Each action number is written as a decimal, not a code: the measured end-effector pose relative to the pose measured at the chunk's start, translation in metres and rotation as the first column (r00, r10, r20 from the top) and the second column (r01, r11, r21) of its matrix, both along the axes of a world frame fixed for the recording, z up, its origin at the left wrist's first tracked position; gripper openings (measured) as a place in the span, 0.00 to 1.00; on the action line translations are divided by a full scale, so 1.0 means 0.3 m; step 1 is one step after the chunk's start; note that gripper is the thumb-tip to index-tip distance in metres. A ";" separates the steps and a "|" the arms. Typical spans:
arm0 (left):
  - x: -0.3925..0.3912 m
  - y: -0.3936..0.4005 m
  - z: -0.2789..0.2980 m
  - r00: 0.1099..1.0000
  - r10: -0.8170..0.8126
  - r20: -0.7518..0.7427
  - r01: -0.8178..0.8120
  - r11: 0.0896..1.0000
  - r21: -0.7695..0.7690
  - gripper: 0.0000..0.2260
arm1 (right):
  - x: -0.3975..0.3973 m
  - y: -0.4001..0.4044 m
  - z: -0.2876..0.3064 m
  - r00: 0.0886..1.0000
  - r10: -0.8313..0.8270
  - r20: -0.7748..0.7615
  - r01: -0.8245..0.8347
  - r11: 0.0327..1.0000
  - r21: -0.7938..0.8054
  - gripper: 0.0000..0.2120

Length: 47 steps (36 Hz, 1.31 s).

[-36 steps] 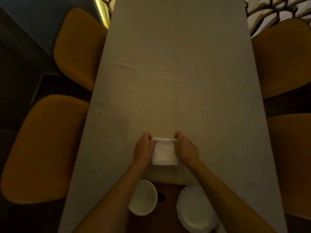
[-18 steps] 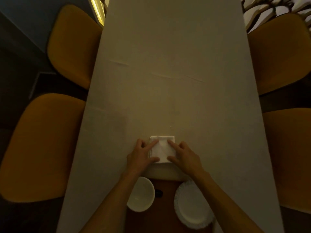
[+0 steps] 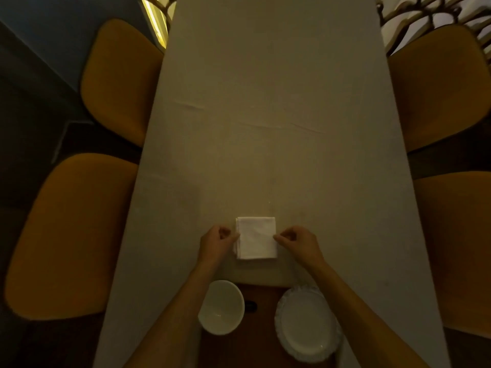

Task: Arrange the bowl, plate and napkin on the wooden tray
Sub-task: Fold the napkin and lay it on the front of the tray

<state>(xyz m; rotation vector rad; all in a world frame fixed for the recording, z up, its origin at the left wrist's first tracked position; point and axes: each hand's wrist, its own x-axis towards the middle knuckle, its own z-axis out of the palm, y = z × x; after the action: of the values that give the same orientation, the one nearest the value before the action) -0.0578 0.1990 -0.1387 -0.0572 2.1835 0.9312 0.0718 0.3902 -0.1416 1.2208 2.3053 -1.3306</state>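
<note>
A white folded napkin (image 3: pixel 256 237) lies flat on the tablecloth, just beyond the wooden tray (image 3: pixel 263 296). My left hand (image 3: pixel 216 243) has curled fingers and pinches the napkin's left edge. My right hand (image 3: pixel 297 241) does the same at the right edge. On the tray's left part stands a white bowl (image 3: pixel 221 306), partly hidden by my left forearm. A white plate (image 3: pixel 308 322) with a scalloped rim lies on the tray's right part. A dark handle hole shows between them.
A long table with a pale cloth (image 3: pixel 279 115) stretches away from me. Yellow chairs stand along both sides: near left (image 3: pixel 69 235), far left (image 3: pixel 119 78), far right (image 3: pixel 435 86), near right (image 3: pixel 459 248).
My hands first held the napkin's far edge, then pressed flat on top of it. Now they have slid apart to its left and right edges.
</note>
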 end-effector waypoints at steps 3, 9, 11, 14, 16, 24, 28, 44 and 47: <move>0.002 0.006 -0.012 0.997 -0.073 0.010 0.073 0.994 -0.081 0.11 | -0.025 -0.011 0.003 0.999 0.019 0.042 -0.019 1.000 0.008 0.11; 0.017 0.030 -0.005 0.995 -0.080 0.055 0.086 0.989 -0.124 0.12 | -0.050 -0.035 0.006 0.986 0.005 0.168 -0.013 0.999 0.046 0.13; 0.023 0.040 0.000 0.996 -0.068 0.064 0.075 0.990 -0.121 0.14 | -0.043 -0.041 -0.002 0.983 -0.005 0.182 -0.001 0.999 0.036 0.14; 0.017 0.053 0.005 0.994 -0.043 0.104 0.054 0.993 -0.104 0.13 | -0.043 -0.041 -0.006 0.981 -0.019 0.191 0.013 0.999 0.029 0.16; 0.006 0.056 0.002 0.990 -0.018 0.141 0.031 0.996 -0.088 0.13 | -0.054 -0.041 -0.002 0.982 -0.009 0.189 0.007 1.000 0.014 0.16; -0.001 0.035 0.002 0.985 -0.060 0.164 0.055 0.998 0.030 0.08 | -0.042 -0.058 0.014 0.989 -0.006 0.146 0.007 1.000 -0.009 0.14; 0.016 0.043 0.049 0.983 -0.090 0.163 0.072 0.991 0.114 0.10 | -0.025 -0.067 0.022 0.990 -0.067 0.126 0.069 0.998 -0.014 0.15; 0.066 0.056 0.238 0.982 -0.107 0.154 0.053 0.946 0.318 0.07 | 0.038 -0.054 0.216 0.982 -0.184 -0.030 0.182 0.981 -0.062 0.15; 0.087 0.047 0.285 0.986 -0.106 0.132 0.055 0.937 0.344 0.09 | 0.059 -0.060 0.257 0.981 -0.182 -0.062 0.179 0.982 -0.054 0.15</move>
<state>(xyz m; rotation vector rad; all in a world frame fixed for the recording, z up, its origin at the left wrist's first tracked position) -0.0316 0.2132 -0.0532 0.1247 1.8480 1.2043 0.0894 0.3722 -0.0646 1.4193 2.2372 -1.4991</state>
